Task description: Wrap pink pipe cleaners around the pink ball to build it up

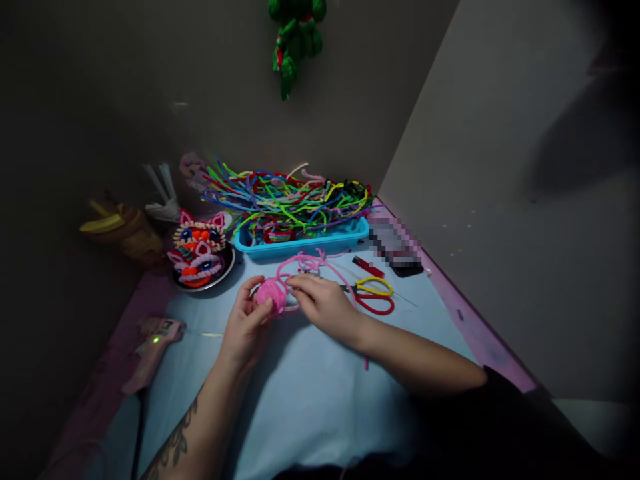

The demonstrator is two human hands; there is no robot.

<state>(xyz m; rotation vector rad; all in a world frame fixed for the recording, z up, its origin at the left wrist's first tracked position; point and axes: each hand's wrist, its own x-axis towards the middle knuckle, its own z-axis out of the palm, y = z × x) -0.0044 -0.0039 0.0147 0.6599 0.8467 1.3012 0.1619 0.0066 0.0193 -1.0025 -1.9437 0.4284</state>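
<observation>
A round pink piece, wound from fuzzy pipe cleaner by its look, sits in my left hand, thumb across its front and fingers behind. My right hand is just right of it, fingertips pinched on a pink pipe cleaner that runs out of the piece. More pink strands loop above and behind my right hand. Scissors with one yellow and one red handle lie beyond my right wrist, their blades partly covered by the hand.
Behind my hands stands a blue tray heaped with colourful pipe cleaners. Fuzzy animal heads rest in a dark bowl. A pink glue gun lies left, its light green. A red lighter and a blurred phone are right.
</observation>
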